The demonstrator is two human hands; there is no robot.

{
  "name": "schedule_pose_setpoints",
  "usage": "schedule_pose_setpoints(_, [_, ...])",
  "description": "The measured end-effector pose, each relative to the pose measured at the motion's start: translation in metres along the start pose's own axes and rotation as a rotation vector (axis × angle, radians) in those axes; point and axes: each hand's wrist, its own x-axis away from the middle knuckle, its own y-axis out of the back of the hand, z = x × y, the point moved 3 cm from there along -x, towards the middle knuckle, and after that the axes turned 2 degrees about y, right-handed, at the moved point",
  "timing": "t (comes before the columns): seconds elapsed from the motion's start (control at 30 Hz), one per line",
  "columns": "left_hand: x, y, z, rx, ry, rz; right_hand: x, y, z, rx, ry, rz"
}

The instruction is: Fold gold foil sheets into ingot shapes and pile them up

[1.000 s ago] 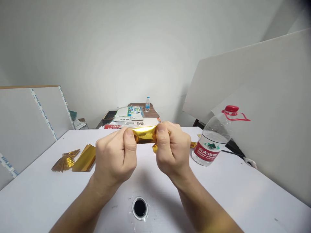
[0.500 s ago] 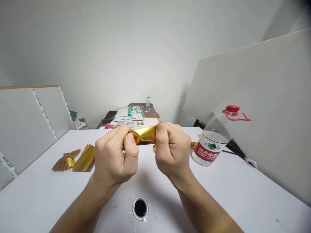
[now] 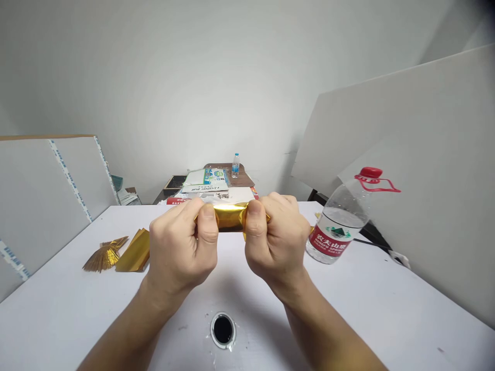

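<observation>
A short piece of shiny gold foil paper (image 3: 229,218) is held above the white table (image 3: 386,304) between both hands. My left hand (image 3: 181,250) is closed round its left end, thumb pressed on top. My right hand (image 3: 275,242) is closed round its right end in the same way. Only the middle strip of the foil shows between the two thumbs. On the table to the left lie a flat stack of gold sheets (image 3: 134,252) and a pleated gold fan (image 3: 102,256).
A tilted plastic water bottle (image 3: 340,221) with a red cap stands right of my hands. A round cable hole (image 3: 223,330) sits in the table near me. White boards lean at left and right. A cluttered small table with a little bottle (image 3: 235,165) is behind.
My two hands have drawn closer together, so less of the gold foil shows between the thumbs. The foil sits slightly higher and flatter.
</observation>
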Motion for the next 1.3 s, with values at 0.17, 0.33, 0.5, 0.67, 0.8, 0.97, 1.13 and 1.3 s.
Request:
schedule_pose_setpoints(0.17, [0.0013,-0.001,0.0012,-0.044,0.021,0.01,0.0001,0.0005,-0.0011,-0.046,-0.042,0.024])
schedule_pose_setpoints(0.33, [0.0015,-0.0023,-0.0003,-0.021,0.011,0.026,0.0,0.0001,-0.0007,-0.055,-0.042,0.018])
schedule_pose_setpoints(0.5, [0.0006,-0.0013,-0.0025,0.031,-0.004,0.031,0.0008,-0.0004,-0.0009,-0.056,-0.009,0.018])
schedule_pose_setpoints(0.67, [0.0035,-0.0031,-0.002,0.05,-0.006,0.004,0.0021,0.0,-0.0028,-0.044,-0.026,0.004])
schedule_pose_setpoints(0.8, [0.0051,-0.0052,-0.0016,0.069,-0.02,-0.026,0.002,0.0003,-0.0025,-0.034,-0.016,-0.019])
schedule_pose_setpoints(0.97, [0.0042,-0.0047,-0.0016,0.086,-0.015,-0.002,0.0024,-0.0004,-0.0021,-0.033,-0.012,-0.017])
schedule_pose_setpoints(1.13, [0.0045,-0.0033,-0.0014,0.095,-0.009,0.024,0.0027,-0.0003,-0.0018,-0.023,-0.014,-0.02])
schedule_pose_setpoints(1.3, [0.0036,-0.0018,0.0024,0.063,0.009,-0.002,0.0025,-0.0003,-0.0063,-0.032,-0.045,-0.002])
